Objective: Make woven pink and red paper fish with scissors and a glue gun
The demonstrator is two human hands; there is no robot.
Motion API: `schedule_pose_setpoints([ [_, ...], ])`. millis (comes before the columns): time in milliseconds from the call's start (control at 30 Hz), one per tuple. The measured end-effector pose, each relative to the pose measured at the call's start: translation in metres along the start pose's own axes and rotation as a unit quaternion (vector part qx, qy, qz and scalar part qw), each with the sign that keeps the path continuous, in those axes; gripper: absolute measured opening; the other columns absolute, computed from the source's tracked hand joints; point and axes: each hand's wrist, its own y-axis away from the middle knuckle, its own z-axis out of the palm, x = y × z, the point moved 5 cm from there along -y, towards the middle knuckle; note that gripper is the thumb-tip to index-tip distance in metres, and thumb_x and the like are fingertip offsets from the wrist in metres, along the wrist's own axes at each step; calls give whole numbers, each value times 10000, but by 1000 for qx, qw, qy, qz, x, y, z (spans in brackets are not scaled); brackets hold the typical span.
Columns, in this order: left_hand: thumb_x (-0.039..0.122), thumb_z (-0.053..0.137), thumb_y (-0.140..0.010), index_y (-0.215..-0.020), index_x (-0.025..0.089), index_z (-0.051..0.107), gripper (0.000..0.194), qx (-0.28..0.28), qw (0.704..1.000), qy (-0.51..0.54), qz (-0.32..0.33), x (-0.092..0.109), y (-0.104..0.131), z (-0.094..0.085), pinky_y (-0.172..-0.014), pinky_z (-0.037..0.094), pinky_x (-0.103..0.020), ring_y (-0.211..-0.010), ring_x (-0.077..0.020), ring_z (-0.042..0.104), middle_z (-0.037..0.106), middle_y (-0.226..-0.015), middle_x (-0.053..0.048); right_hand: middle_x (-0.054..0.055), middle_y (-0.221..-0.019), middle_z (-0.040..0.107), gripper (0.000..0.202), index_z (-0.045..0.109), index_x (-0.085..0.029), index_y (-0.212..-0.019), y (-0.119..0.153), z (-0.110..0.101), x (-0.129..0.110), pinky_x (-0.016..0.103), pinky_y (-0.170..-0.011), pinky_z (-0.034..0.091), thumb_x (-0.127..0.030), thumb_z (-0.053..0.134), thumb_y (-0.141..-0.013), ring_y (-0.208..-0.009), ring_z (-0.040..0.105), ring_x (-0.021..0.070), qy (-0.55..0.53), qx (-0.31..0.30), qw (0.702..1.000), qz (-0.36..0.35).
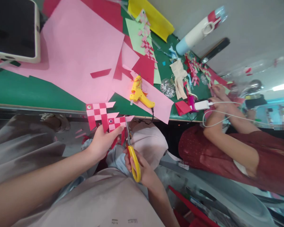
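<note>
My left hand (104,140) is closed on woven paper fish in pink and red checks, holding them just off the table's front edge. The larger paper fish (96,111) has an eye stuck near its corner; the smaller paper fish (115,121) overlaps it on the right. Yellow-handled scissors (135,165) sit in my right hand (142,167), whose fingers are wrapped round the loops. The blades point up and touch the right end of the smaller fish. Whether the blades are apart cannot be made out.
A yellow glue gun (140,93) lies on pink paper (85,44) over the green table (14,90). A phone (14,30) is at upper left. Finished paper fish strips (146,41), a sequin dish (168,87) and a bottle (196,34) stand farther back. A co-worker's hands (219,96) work at right.
</note>
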Motion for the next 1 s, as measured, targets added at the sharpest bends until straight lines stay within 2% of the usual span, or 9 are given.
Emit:
schedule_pose_setpoints([
  [400,421,796,-642,-701,179,566,339,-4,1000,2,-8,-3,-1,0,-411,364,-201,-441,-71,440,558,-552,43,-29,-704,450,378,618,-226,-976,1,2,-4,266,-546,272,-528,709,-767,-595,385,103,20,3,1000,-3],
  [700,404,816,-608,-702,174,577,345,1,1000,23,-6,-1,0,1,-419,378,-197,-446,-65,451,573,-565,43,-20,-753,481,327,657,-255,-1022,4,-7,-2,268,-583,305,-491,702,-802,-620,409,103,11,1,1000,-2],
  [833,405,808,-612,-680,177,567,339,4,1000,15,-15,0,0,0,-392,352,-202,-417,-75,449,536,-508,51,-16,-763,486,393,653,-253,-1029,5,-6,-5,273,-598,336,-514,743,-748,-639,417,117,23,11,1000,-2],
  [1000,370,797,-620,-670,173,567,307,9,999,24,-34,7,3,3,-371,320,-203,-395,-80,448,525,-477,50,-35,-705,458,440,630,-223,-1001,7,-6,-8,254,-567,299,-519,773,-709,-596,380,98,31,17,999,-2],
])
